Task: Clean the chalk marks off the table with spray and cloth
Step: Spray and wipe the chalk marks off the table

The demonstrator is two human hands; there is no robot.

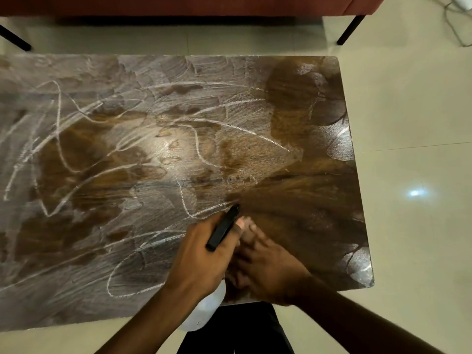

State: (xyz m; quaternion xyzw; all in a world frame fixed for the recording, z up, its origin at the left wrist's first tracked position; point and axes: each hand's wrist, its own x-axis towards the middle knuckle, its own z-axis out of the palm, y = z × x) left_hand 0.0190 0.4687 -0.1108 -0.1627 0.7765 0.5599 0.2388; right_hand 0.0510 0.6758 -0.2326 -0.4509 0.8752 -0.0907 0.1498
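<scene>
Hands together: left hand [201,254] around spray bottle [222,230], right hand [268,264] blurred, grip unclear

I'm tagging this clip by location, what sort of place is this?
Probably a home living room: a wooden table scrawled with chalk marks stands on glossy floor tiles, facing what looks like a reddish sofa on black legs.

- Spray bottle [204,312] — mostly hidden under the left hand [201,256] gripping it.
- Right hand [268,267] — blurred; its grip cannot be told.
- Table [319,175] — left end cut off.
</scene>
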